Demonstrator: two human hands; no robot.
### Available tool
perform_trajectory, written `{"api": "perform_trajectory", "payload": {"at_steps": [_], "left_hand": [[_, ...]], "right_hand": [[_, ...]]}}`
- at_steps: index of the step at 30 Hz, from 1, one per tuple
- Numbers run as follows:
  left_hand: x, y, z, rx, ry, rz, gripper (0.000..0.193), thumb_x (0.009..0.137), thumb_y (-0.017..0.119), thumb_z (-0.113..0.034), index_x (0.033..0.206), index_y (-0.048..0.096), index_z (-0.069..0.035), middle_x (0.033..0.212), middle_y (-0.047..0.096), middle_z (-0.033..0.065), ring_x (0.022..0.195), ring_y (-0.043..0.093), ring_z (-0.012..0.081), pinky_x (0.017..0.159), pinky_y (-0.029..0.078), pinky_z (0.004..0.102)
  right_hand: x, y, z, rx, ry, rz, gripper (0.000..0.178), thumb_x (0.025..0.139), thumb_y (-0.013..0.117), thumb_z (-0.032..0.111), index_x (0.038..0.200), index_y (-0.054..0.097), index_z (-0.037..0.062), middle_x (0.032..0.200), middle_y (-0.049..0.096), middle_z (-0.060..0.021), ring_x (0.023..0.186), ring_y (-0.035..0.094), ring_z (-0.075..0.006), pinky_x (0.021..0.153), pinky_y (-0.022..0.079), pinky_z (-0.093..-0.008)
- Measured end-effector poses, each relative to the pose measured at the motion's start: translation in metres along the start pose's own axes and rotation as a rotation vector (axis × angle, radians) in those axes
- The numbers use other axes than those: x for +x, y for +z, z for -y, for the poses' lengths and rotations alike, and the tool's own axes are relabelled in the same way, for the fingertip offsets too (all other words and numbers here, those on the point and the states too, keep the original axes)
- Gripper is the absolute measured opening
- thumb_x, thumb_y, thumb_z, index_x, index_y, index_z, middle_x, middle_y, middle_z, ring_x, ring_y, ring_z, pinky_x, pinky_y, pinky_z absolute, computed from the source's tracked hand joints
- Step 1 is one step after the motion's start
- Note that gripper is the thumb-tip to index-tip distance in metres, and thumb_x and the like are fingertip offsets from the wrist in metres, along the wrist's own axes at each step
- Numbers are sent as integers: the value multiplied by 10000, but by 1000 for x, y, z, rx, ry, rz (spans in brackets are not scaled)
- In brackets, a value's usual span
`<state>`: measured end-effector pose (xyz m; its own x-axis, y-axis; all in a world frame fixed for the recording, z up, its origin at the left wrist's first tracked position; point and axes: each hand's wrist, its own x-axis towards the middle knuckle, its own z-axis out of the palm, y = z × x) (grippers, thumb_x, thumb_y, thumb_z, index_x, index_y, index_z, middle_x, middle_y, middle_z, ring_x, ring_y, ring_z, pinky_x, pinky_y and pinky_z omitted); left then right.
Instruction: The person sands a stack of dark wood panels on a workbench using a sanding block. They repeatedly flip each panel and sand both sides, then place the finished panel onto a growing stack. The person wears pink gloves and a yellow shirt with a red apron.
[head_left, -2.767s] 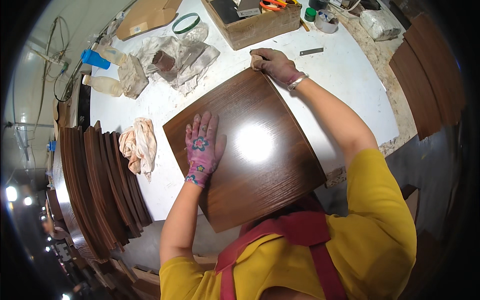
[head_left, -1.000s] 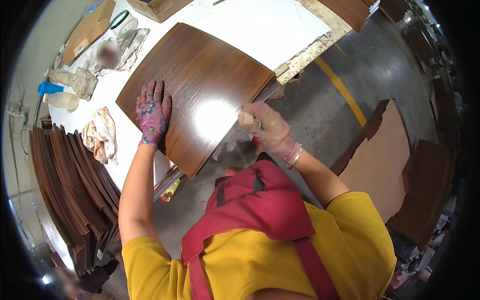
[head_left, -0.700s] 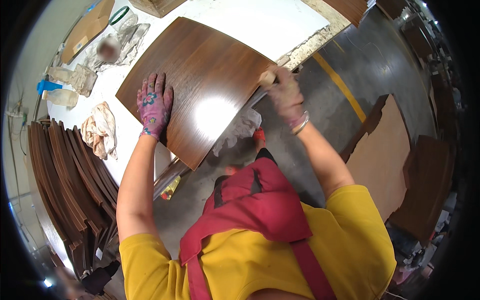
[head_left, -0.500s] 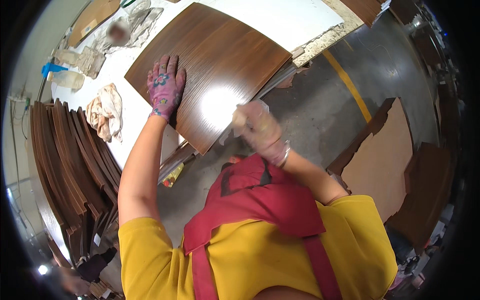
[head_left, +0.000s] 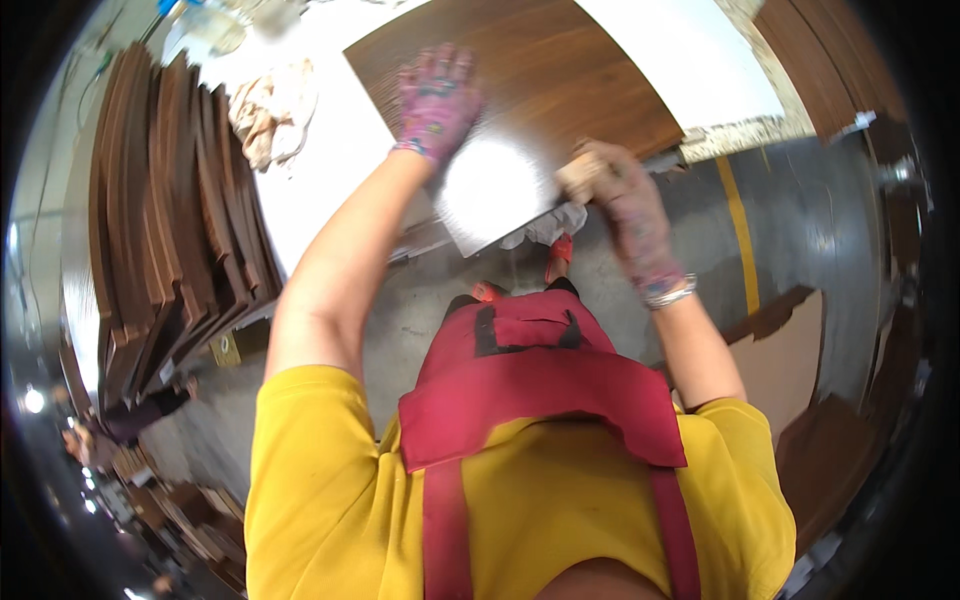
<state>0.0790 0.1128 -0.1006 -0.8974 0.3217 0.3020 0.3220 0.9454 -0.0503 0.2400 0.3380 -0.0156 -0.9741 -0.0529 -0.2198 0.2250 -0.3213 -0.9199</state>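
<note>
A dark brown wood-grain panel [head_left: 560, 70] lies on the white-topped table, with a bright glare on its near part. My left hand [head_left: 438, 105], in a pink flower-patterned glove, rests flat on the panel's left side with its fingers stretched out. My right hand [head_left: 628, 205], also gloved, is closed around a small tan block [head_left: 578, 178] at the panel's near right edge. The block's exact kind is not clear. Crumpled whitish plastic [head_left: 552, 225] hangs below that edge, next to my right hand.
A stained cloth [head_left: 272, 115] lies on the table at left, beside a stack of curved brown panels [head_left: 165, 190]. A clear bottle [head_left: 212, 28] stands farther back. More brown boards [head_left: 820, 60] lie at the far right. A broken tan sheet [head_left: 780, 355] is at right, past the yellow floor line [head_left: 738, 235].
My right hand has moved to the far right along the panel's near edge, and the tan block shows more clearly. My left hand stays on the panel. The whole view has shifted.
</note>
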Motion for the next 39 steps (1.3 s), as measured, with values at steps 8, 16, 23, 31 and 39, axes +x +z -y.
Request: {"api": "perform_trajectory", "payload": {"at_steps": [8,16,23,31,39], "left_hand": [[-62,-27,-119,264,195,-72,547,962,471,-476,1402,447,-151,1501,410,96,1391,379,315,1138,265,582],[-65,-21,-134,-240,-52,-44,675,939,416,-614,1487,396,-220,1582,354,79,1448,314,386,1110,213,686],[-63,-39,-134,-253,-99,-201,670,934,517,-454,1515,342,-169,1548,374,170,1407,367,435,1136,267,634],[-52,-65,-132,-281,-246,132,655,909,568,-483,1466,450,-160,1484,462,114,1413,366,304,1180,226,504],[-50,-66,-135,-222,-278,325,699,968,416,-571,1547,325,-190,1624,277,45,1517,180,269,1225,61,499]], "right_hand": [[71,50,28,-745,-308,682,322,901,647,166,1210,645,74,1059,677,-70,959,650,-187,842,504,-323],[112,121,-32,-1016,-573,1630,154,805,629,179,872,657,44,887,664,-162,853,641,-361,734,493,-464],[113,142,-29,-892,-524,1933,161,777,629,160,836,607,12,813,611,-186,803,603,-365,734,466,-451],[196,172,-17,-1170,-738,1846,115,769,622,121,869,623,64,921,645,-134,914,636,-346,778,495,-437],[305,217,-2,-1413,-668,1556,345,867,570,-15,1189,662,65,1074,682,-129,971,673,-228,843,530,-330]]}}
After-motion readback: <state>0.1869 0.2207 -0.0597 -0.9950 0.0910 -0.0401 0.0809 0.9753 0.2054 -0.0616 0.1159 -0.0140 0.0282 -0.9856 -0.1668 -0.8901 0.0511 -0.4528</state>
